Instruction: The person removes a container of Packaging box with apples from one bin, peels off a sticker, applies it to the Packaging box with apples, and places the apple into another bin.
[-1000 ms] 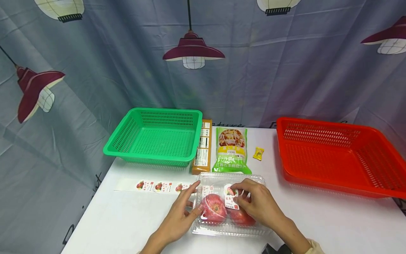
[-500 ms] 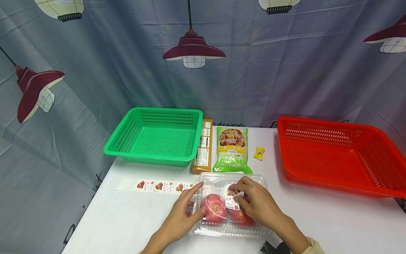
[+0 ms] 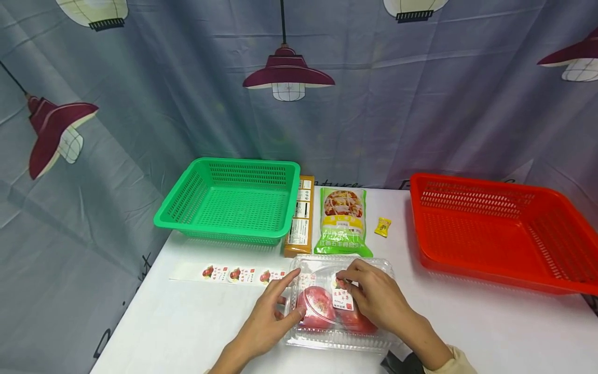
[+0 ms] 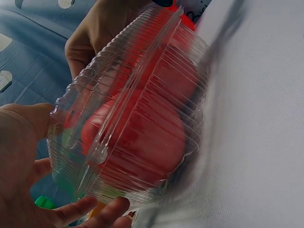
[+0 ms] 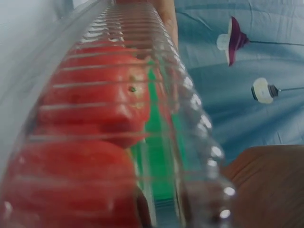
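Note:
A clear plastic clamshell box (image 3: 338,340) with red apples (image 3: 315,306) inside lies on the white table. On its lid is a white sticker (image 3: 343,301) with red print and a fruit picture. My right hand (image 3: 380,298) has its thumb and forefinger brought together at the sticker's upper part, covering some of it. At the box's left side, my left hand (image 3: 266,319) rests with index fingertip at the upper corner and thumb at the lid. In the left wrist view, spread fingers (image 4: 76,211) touch the end of the box.
A strip of stickers (image 3: 243,275) lies to the left. Behind stand a green basket (image 3: 224,236), a brown box (image 3: 299,234), a green food bag (image 3: 343,223) and a small yellow packet (image 3: 383,227). A red basket (image 3: 490,270) is at right, a black object (image 3: 402,362) near the front edge.
My right thumb has slid up toward the forefinger, uncovering more of the sticker's lower part. My left thumb has shifted slightly right on the lid; the box stays almost in place.

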{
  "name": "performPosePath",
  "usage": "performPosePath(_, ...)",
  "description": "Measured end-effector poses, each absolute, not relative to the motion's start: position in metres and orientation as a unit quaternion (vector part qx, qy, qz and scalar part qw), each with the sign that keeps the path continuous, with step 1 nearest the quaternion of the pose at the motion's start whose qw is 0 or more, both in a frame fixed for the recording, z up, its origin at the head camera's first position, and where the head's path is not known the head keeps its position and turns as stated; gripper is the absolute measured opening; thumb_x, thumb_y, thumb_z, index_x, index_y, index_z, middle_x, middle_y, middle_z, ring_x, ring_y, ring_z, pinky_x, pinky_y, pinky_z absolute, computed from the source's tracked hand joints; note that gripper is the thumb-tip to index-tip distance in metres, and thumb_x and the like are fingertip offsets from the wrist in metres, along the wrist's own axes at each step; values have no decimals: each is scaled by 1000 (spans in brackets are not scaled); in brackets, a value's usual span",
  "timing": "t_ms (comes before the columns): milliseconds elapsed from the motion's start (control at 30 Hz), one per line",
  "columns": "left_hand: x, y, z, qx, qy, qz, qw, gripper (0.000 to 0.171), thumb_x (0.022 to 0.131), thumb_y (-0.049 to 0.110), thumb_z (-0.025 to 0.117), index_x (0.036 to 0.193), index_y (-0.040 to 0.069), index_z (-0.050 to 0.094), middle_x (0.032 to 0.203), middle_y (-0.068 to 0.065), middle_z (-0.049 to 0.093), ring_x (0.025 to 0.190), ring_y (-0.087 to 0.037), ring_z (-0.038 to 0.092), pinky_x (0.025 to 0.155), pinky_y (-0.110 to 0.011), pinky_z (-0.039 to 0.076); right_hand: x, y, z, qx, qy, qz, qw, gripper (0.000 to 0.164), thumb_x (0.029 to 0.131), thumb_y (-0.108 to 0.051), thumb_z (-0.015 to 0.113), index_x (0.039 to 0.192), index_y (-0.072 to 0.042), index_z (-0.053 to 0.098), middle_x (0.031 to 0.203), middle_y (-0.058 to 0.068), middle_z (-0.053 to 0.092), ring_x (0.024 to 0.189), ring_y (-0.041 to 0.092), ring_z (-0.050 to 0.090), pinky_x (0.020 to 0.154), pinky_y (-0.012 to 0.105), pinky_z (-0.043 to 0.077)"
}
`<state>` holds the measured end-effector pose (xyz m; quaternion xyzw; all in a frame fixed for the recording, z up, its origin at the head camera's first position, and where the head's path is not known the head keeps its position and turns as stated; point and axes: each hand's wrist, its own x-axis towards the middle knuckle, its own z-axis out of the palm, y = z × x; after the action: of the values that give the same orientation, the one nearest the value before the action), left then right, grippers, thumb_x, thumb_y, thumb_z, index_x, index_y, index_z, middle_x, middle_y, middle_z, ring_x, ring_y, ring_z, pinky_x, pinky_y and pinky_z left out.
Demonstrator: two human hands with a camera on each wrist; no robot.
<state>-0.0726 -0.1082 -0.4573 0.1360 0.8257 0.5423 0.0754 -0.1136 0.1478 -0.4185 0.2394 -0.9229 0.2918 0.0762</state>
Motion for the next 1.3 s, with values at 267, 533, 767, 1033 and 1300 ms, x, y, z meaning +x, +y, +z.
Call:
performPosePath(267, -73, -106, -457, 141, 825, 543, 76, 74, 92, 31, 70, 153, 37, 31, 133, 1, 46, 98, -21, 54, 69, -31, 53, -116, 152, -421, 252, -908, 323, 91, 26, 78, 4, 79, 95, -15, 78, 81, -16, 59, 66, 1, 49, 60, 24, 45)
performPosePath(533, -75, -105, -454, 141, 829, 536, 71, 74, 91, 27, 71, 154, 35, 32, 134, 0, 47, 98, -21, 54, 68, -30, 53, -117, 152, -421, 233, -908, 336, 87, 30, 78, 8, 77, 97, -15, 77, 80, -14, 61, 64, 3, 47, 57, 24, 43)
performPosePath(767, -77, -106, -452, 143, 828, 537, 67, 76, 90, 26, 74, 153, 35, 33, 136, -3, 47, 98, -24, 57, 65, -30, 54, -117, 153, -423, 225, -917, 317, 92, 26, 76, 0, 82, 98, -13, 78, 83, -10, 51, 65, 5, 45, 57, 22, 43)
performPosePath(1033, -76, -105, -453, 132, 827, 543, 62, 76, 88, 25, 75, 152, 36, 35, 138, -4, 46, 99, -25, 55, 62, -29, 54, -112, 155, -424, 328, -902, 242, 144, 32, 76, -8, 83, 107, -11, 78, 79, -9, 35, 70, 6, 32, 58, 20, 31)
performPosePath(1300, -75, -103, -457, 118, 819, 559, 51, 78, 85, 17, 77, 152, 30, 38, 133, -6, 49, 98, -24, 54, 56, -28, 53, -103, 159, -423, 362, -896, 225, 127, 33, 74, -11, 83, 104, -25, 80, 80, -13, 33, 74, 7, 30, 64, 23, 27)
